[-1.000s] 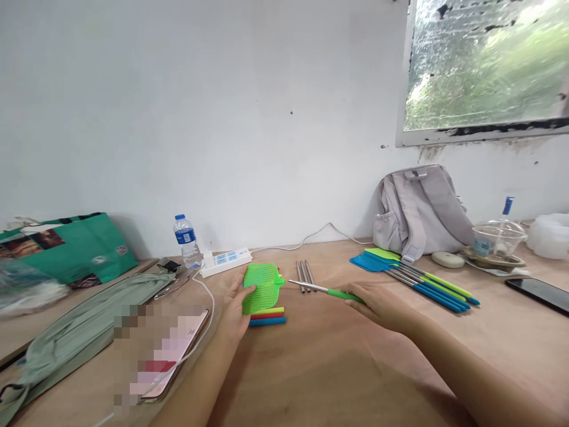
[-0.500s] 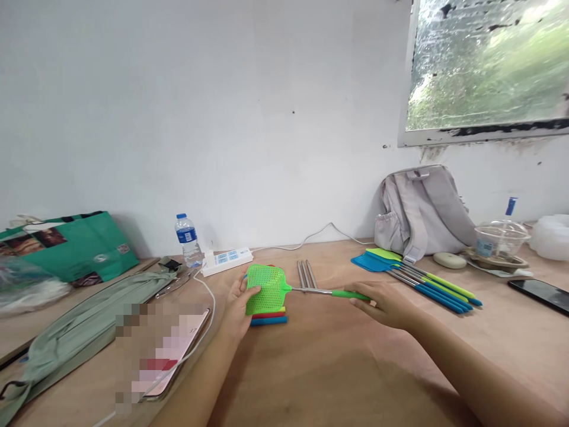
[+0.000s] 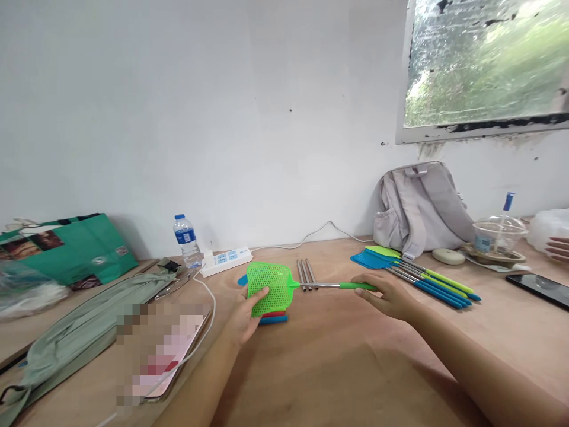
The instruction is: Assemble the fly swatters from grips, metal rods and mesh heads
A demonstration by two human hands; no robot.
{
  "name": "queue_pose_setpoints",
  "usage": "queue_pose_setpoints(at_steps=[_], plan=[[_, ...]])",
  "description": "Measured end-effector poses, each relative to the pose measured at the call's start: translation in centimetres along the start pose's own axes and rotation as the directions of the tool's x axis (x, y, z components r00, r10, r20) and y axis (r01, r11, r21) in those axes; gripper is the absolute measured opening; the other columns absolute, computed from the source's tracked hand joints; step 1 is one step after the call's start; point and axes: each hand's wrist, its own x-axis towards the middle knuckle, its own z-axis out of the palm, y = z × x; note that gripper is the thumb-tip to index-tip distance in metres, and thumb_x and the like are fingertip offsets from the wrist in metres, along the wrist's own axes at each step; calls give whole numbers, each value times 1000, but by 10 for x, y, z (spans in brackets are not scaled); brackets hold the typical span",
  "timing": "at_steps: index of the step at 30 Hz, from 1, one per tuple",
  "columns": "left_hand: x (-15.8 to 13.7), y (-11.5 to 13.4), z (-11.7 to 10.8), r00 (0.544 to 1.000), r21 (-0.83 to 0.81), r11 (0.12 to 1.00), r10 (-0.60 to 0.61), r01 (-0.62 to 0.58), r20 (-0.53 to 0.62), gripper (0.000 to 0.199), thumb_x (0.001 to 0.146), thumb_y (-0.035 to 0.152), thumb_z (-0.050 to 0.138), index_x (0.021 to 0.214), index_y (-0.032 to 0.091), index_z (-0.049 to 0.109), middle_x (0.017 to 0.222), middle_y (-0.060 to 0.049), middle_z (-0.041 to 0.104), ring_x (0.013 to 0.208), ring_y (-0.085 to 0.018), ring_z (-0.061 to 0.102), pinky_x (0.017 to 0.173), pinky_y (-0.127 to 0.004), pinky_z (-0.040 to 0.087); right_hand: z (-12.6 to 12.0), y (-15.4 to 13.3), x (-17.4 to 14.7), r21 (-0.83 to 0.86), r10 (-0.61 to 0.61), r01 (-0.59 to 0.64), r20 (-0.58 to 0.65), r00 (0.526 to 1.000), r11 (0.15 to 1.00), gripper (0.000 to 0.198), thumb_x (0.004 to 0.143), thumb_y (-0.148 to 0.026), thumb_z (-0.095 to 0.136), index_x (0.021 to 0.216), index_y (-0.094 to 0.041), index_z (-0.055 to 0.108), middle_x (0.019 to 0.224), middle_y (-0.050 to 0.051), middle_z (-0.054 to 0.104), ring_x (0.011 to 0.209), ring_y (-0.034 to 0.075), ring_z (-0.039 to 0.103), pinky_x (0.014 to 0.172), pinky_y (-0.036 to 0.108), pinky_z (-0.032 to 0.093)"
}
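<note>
A green fly swatter (image 3: pixel 270 289) is held level above the table between my two hands. My left hand (image 3: pixel 246 315) grips its perforated head, thumb on top and the other fingers hidden behind. My right hand (image 3: pixel 387 296) is closed around the green handle at the other end of the thin metal shaft. Under the swatter head lie a blue handle (image 3: pixel 274 319) and a red one, partly covered. Three metal rods (image 3: pixel 306 274) lie side by side just behind the shaft. To the right, several blue and yellow-green fly swatters (image 3: pixel 372 260) are laid together.
A grey backpack (image 3: pixel 422 207) leans on the wall, near a plastic cup (image 3: pixel 498 234) and a black phone (image 3: pixel 544 289). Another person's fingers (image 3: pixel 559 247) show at the right edge. Leftward are a power strip (image 3: pixel 231 260), a water bottle (image 3: pixel 186 240) and a green bag (image 3: pixel 84 243).
The swatter and both hands have shifted slightly right, and my left thumb lies further over its head. Another person's fingers have appeared at the right edge.
</note>
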Motion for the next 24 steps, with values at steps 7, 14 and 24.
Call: queue_pose_setpoints(at_steps=[7,14,24], plan=[[-3,-5,-3,981,91,990,-121,109,150,43,66,15,67,106,16,55,94,-9,66,80,-25,64,67,-43,54,-7,0,-1,66,24,-26,28,999,997,27,84,-39,42,89,-19,59,80,4,62,68,13,55,55,21,40],[-5,-6,-5,977,167,980,-139,111,165,35,62,16,70,95,14,59,88,-9,66,75,-23,64,63,-42,54,-11,-2,0,157,46,-57,75,996,986,33,82,-43,43,86,-16,61,72,4,61,61,12,51,51,21,38],[-9,-3,-2,971,374,927,-55,-37,231,26,60,22,71,84,12,65,71,-8,68,57,-19,64,65,-32,51,-16,-10,2,311,95,-133,134,986,941,38,80,-47,44,77,-14,64,63,3,58,55,10,45,49,21,35]])
